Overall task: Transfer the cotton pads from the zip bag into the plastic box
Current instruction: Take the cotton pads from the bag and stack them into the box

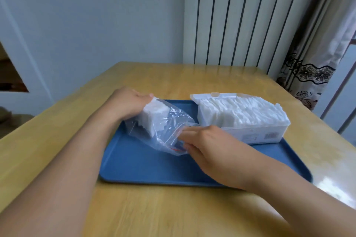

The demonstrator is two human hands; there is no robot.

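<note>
Over the blue plastic tray (134, 163) on the wooden worktop (173, 208), the left hand (127, 104) grips the clear zip bag (165, 127) around its white cotton pads (154, 113). The right hand (204, 140) pinches the bag's mouth. The white plastic box (265, 134) beside it is full of pads.

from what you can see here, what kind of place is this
Probably a room in a home, not a workshop or lab. A white column radiator stands against the wall, a lace-patterned curtain hangs at the right, and the work is done on a plain wooden table.

A home room: white radiator (237, 17), lace-trimmed curtain (316, 59), wooden table (154, 208).
</note>
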